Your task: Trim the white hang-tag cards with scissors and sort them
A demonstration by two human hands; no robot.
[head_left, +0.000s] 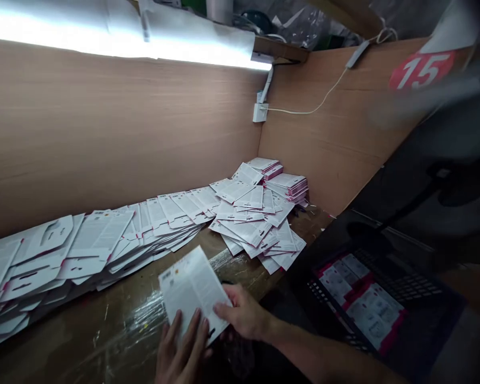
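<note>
- White card [196,288] lies between both hands, above the near part of the brown bench [72,341], printed side up, tilted, with its dark hanging slot at the lower end.
- Right hand [246,314] pinches the card's right edge, thumb on top; the fingers underneath are mostly hidden from where I stand.
- Left hand [180,352] has its fingers spread over the lower part of the printed face. Whether its thumb grips from below, I cannot tell.
- As I judge it, the step in hand is handling one card singly, steadying or straightening it.
- A next move, to my eye, calls for keeping the right pinch firm and lifting the left fingers without bending the card.
- Over by the dark floor area on the right sits a dark plastic crate [410,287] with perforated walls. Inside it lie white-and-pink packs [378,314], set in two groups; its depth is lost in shadow.
- Similar cards lie outside any container: an overlapping row [160,218] along the back panel, a loose heap [252,213] at its right end, and pink-edged stacks [290,186] behind that heap.
</note>
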